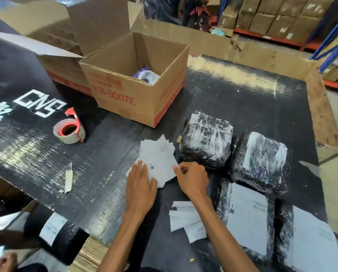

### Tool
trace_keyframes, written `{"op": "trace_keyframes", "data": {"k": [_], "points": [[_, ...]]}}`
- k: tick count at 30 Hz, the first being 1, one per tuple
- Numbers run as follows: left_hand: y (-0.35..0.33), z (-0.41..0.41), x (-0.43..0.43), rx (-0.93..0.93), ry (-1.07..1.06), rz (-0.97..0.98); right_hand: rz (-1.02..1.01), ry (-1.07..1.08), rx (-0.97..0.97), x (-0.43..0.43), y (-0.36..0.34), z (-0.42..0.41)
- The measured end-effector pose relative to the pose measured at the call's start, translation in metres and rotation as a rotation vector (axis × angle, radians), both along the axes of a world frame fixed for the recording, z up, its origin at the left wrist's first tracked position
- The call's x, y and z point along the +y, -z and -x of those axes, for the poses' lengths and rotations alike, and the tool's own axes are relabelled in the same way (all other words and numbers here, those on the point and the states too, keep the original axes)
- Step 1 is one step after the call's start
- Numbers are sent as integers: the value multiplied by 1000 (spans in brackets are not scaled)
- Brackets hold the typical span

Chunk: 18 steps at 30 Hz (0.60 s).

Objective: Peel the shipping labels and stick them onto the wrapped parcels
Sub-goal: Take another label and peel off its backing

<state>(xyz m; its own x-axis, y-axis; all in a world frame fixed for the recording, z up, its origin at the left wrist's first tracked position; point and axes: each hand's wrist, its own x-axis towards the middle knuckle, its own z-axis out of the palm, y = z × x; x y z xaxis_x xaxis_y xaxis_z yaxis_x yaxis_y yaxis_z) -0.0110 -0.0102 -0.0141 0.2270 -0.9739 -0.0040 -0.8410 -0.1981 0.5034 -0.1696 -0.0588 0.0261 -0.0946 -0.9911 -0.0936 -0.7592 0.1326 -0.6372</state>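
A fanned stack of white shipping labels lies on the black table, just left of the parcels. My left hand presses flat on the stack's lower left corner. My right hand pinches the right edge of the top label between thumb and fingers. Several parcels wrapped in black plastic sit to the right: a far one and one beside it show only glare, while two near ones carry white labels. Peeled white backing sheets lie under my right forearm.
An open cardboard box holding tape rolls stands behind the labels. A roll of tape on a red dispenser and a utility knife lie to the left. Another labelled black parcel and another person's hand are at bottom left.
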Motion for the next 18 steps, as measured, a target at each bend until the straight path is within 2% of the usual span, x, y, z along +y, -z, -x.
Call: {"op": "trace_keyframes", "data": {"k": [2, 4, 8, 10, 12, 18], "points": [[-6, 2, 0, 81, -7, 57, 30, -34, -157, 7, -7, 6], [-22, 6, 0, 293, -51, 115, 57, -57, -363, 15, -20, 12], [-84, 21, 0, 1069, -236, 78, 62, -75, -630, 34, -63, 28], [-108, 28, -3, 1298, -213, 43, 56, -77, -704, 42, -84, 36], [-126, 36, -9, 1392, -178, 84, 52, -72, -762, 48, -100, 45], [-167, 59, -24, 1387, -44, 258, 111, 39, -932, 65, -126, 79]]}}
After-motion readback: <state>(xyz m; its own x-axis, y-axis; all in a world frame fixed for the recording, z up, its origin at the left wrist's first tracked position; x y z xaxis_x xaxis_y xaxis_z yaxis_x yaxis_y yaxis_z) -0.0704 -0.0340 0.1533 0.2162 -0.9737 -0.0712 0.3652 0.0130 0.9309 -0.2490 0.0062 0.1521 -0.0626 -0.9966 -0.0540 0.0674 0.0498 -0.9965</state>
